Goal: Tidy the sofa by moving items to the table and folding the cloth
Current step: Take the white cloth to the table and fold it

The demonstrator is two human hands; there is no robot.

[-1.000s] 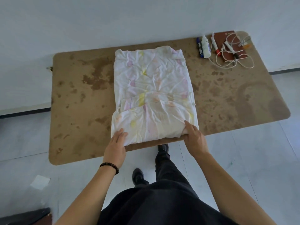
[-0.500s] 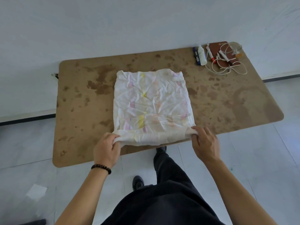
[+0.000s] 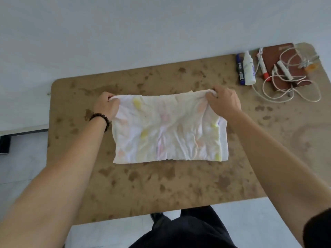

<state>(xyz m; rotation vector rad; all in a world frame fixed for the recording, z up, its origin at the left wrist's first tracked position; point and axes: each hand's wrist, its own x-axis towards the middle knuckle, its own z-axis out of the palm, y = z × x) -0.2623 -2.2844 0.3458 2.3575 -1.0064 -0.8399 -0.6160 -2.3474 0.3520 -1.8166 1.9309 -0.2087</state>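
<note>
A white cloth [image 3: 166, 129] with faint yellow and pink marks lies folded in half on the stained brown table [image 3: 161, 185]. Its far edge is doubled over. My left hand [image 3: 105, 106] pinches the far left corner, and my right hand [image 3: 223, 101] pinches the far right corner. Both arms reach out over the table. At the table's far right lie a brown notebook [image 3: 286, 68], a white bottle [image 3: 249, 68], a dark blue marker [image 3: 240, 70], a red-tipped pen [image 3: 263, 67] and a tangled white cable [image 3: 286, 92].
A pale wall runs behind the table. A pale floor shows to the left and in front, with my dark trousers [image 3: 188, 230] and a shoe [image 3: 157, 216] below the near edge. A dark object [image 3: 4, 144] sits at the far left.
Both hands gripped the cloth's near edge and carried it away from me onto the far edge, folding the cloth in half. The view has moved closer over the table.
</note>
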